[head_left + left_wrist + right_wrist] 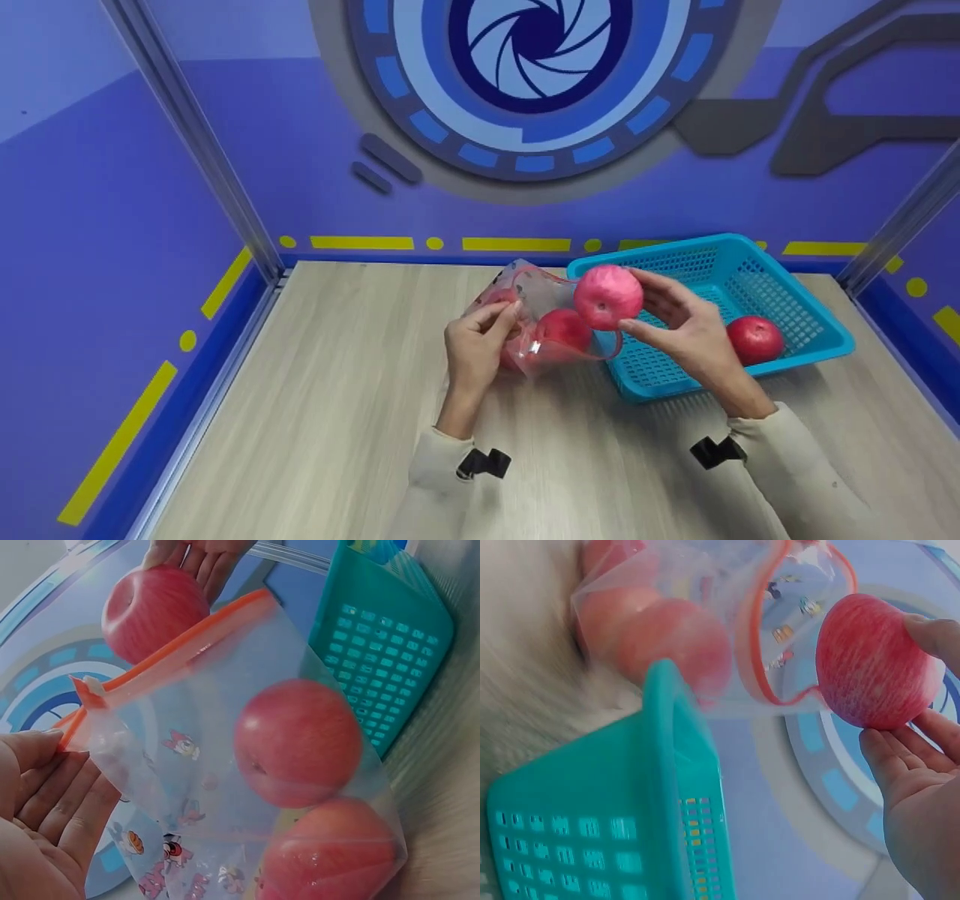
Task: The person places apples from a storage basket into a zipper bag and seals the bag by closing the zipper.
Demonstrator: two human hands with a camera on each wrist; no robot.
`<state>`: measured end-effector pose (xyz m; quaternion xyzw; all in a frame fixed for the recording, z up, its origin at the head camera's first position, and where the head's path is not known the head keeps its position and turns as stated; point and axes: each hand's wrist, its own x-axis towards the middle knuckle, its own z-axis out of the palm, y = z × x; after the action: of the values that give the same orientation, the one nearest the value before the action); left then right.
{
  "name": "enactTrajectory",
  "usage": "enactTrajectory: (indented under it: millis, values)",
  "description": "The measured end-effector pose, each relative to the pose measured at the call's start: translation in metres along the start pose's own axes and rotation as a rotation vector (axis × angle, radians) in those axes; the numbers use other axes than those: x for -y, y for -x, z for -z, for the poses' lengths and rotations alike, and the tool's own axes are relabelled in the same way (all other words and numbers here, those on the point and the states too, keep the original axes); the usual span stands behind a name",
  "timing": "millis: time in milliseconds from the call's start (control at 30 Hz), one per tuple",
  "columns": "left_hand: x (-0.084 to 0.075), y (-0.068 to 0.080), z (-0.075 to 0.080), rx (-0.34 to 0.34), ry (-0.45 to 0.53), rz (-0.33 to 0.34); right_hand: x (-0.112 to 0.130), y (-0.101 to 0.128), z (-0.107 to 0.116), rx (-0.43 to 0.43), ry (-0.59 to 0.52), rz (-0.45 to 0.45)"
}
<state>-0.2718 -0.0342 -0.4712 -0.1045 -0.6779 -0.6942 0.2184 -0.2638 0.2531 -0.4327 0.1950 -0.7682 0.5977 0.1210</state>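
My left hand (475, 346) pinches the orange-red rim of a clear plastic zip bag (202, 787) printed with small cartoon figures. Inside the bag lie several red apples (300, 742), and its mouth gapes toward the right. An apple (608, 297) is gripped between the thumb and fingers of my right hand (694, 337), right at the bag's opening. In the right wrist view this held apple (877, 660) is just outside the orange rim. Another red apple (754, 340) sits in the turquoise basket (814, 315), to the right of my right hand.
The basket stands at the back right of the wood-grain table (322, 420), close behind the bag. A blue-purple printed wall (292, 150) rises behind the table, with metal posts (202, 142) at its corners.
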Motion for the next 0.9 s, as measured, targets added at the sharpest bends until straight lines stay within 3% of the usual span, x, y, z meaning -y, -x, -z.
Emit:
enactTrajectory:
  millis: [533,900]
  values:
    - [-0.014,0.001,0.003,-0.008,0.010,0.000,0.001,-0.005,-0.048,0.027,0.144,0.181]
    - [-0.015,-0.001,0.005,-0.011,-0.019,0.000,-0.007,-0.011,-0.064,0.066,0.203,0.161]
